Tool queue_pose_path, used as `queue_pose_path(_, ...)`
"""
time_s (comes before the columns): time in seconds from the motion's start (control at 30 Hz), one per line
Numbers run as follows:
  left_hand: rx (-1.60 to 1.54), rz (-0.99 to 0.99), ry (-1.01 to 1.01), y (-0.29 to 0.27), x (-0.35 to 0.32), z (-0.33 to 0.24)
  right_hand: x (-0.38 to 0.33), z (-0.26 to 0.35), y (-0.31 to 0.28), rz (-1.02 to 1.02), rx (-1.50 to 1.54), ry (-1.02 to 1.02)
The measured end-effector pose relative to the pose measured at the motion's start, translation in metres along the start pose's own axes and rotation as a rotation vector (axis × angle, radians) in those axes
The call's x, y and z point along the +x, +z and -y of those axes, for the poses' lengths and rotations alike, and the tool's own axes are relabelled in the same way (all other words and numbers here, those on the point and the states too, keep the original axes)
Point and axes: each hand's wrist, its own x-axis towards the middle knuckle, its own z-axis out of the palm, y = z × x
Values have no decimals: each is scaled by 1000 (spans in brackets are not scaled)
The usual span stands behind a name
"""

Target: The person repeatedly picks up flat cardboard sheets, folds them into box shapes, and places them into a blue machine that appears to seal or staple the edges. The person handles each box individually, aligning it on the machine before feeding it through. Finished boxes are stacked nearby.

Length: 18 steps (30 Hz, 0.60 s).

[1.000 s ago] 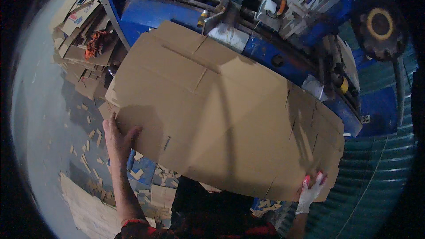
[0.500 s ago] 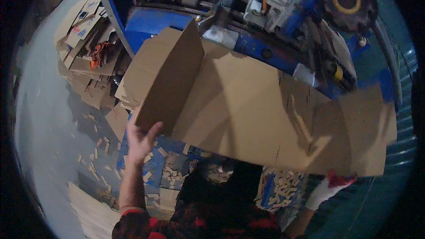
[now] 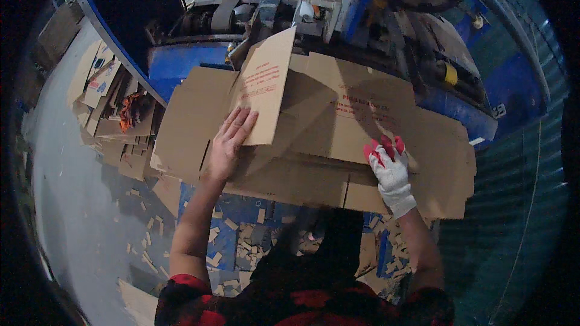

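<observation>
Head view: a flattened cardboard box (image 3: 314, 145) lies across a blue machine (image 3: 199, 54). The bare left hand (image 3: 229, 142) rests flat and open on a raised, red-printed flap (image 3: 266, 84); the right hand (image 3: 389, 166), in a white, red-tipped glove, lies on the sheet's right part, fingers loosely spread. Cardboard scraps (image 3: 241, 235) litter the floor below

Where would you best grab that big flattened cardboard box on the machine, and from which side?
Probably by the near long edge of the flattened cardboard box, from the person's side, hands spread wide. It is broad, thin and floppy, with one flap standing up. The bare left hand and gloved right hand already rest flat there.
</observation>
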Motion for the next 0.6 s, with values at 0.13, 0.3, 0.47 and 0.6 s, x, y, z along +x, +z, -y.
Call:
queue_pose_path(0.13,-34,29,-84,15,31,12,37,-19,17,-24,378,188)
queue_pose_path(0.3,-1,19,-21,46,89,51,94,-51,0,260,-502,-140)
queue_pose_path(0.47,390,-35,2,89,171,95,174,-94,16,279,-859,-172)
queue_pose_path(0.6,299,-8,-173,123,220,103,225,-122,19,238,-880,-18)
